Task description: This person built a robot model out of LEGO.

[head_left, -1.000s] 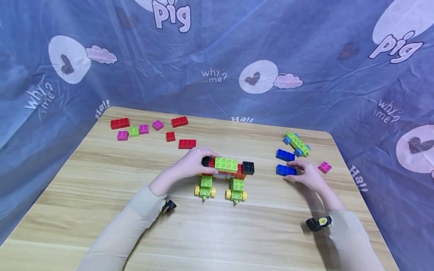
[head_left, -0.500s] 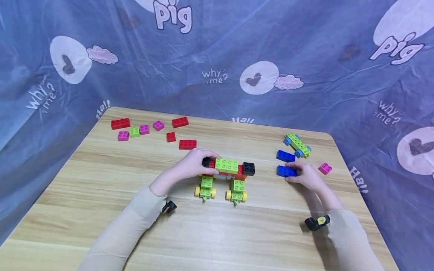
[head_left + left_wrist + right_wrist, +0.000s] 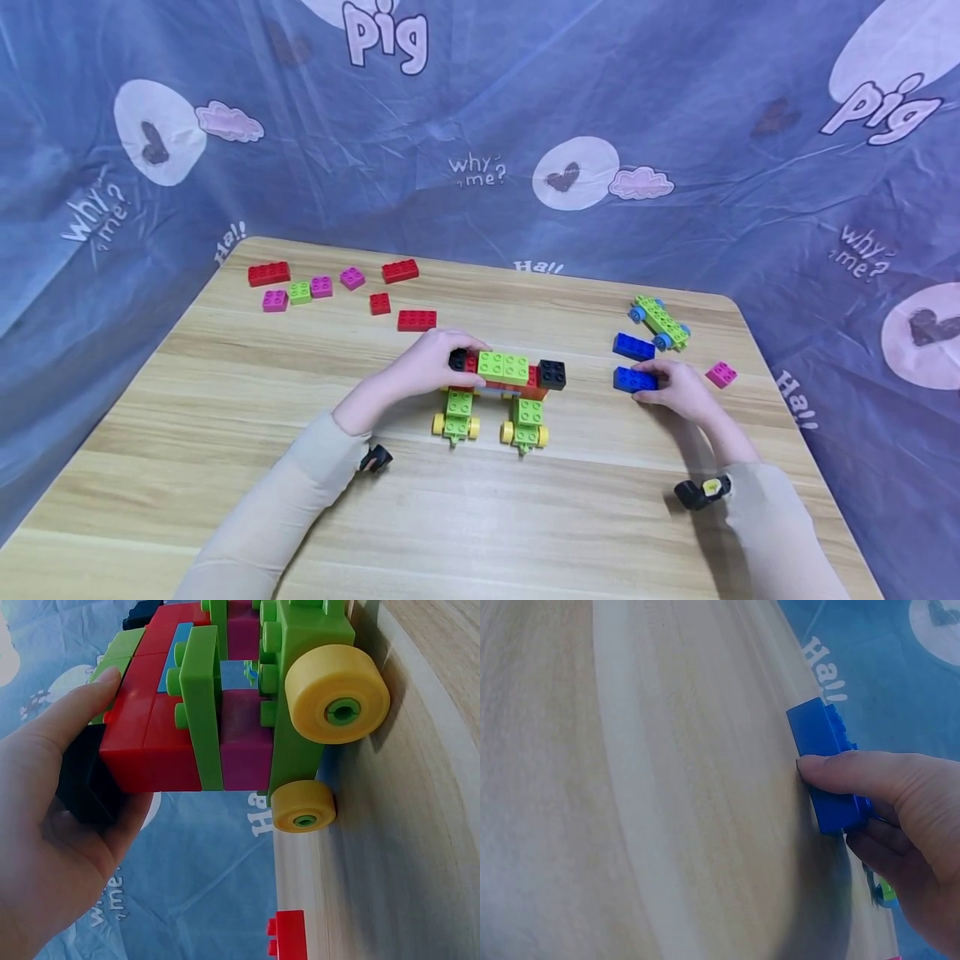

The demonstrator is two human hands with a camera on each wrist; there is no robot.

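Observation:
My left hand grips the left end of a toy brick build, fingers and thumb around its black brick. The build has red bricks, a light green top, another black brick at its right end and two green bases on yellow wheels. Purple bricks show between the layers in the left wrist view. To the right, my right hand pinches the near blue brick between thumb and fingers, at its right end. A second blue brick lies just behind it.
A green car base with blue wheels lies behind the blue bricks, and a pink brick right of the right hand. Red bricks, pink bricks and a green brick are scattered at the back left. A printed blue cloth hangs behind the table.
Both hands keep their places, the left on the build and the right at the near blue brick. The whole head view has shifted very slightly.

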